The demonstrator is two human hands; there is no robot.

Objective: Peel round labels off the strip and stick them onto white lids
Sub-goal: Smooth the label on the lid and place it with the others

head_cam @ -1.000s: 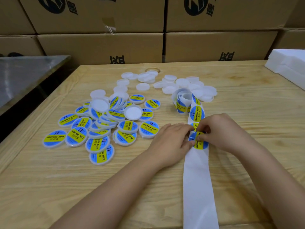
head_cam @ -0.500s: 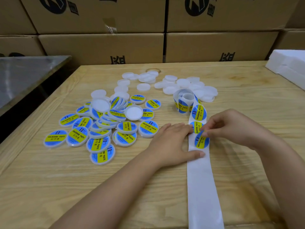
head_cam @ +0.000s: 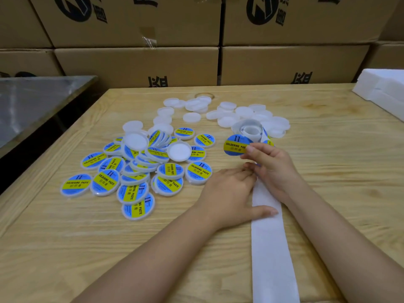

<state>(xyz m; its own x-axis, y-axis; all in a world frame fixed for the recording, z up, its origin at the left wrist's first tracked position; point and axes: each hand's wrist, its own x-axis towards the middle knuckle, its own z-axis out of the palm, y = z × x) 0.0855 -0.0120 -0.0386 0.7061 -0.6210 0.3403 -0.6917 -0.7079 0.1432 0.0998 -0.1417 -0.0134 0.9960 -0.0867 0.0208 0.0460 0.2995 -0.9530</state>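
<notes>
One round blue-and-yellow label [head_cam: 235,146] is off its backing and held in the air. You pinch its right edge between the thumb and fingers [head_cam: 253,149] of your right hand [head_cam: 271,165]. It reads "SOLDERING PASTE" and sits just in front of the coil [head_cam: 249,130] at the far end of the white paper strip [head_cam: 271,248], above the pale wooden surface [head_cam: 65,248].

Your left hand [head_cam: 227,193] lies flat with straight fingers. Its thumb presses the bare strip down onto the surface, and its fingertips are close to your right hand. The strip runs from the bottom edge of the view up under both hands to the coil.

Behind and around the coil you have plain white round plastic lids [head_cam: 227,122], scattered towards the far side. To your left is a heap of labelled lids [head_cam: 105,182], many overlapping, and two of them show a plain white face.

Brown cardboard boxes [head_cam: 135,64] are stacked along the back. A white foam block [head_cam: 384,88] rests on the far right corner. A grey metal table [head_cam: 32,99] stands off to the left.
</notes>
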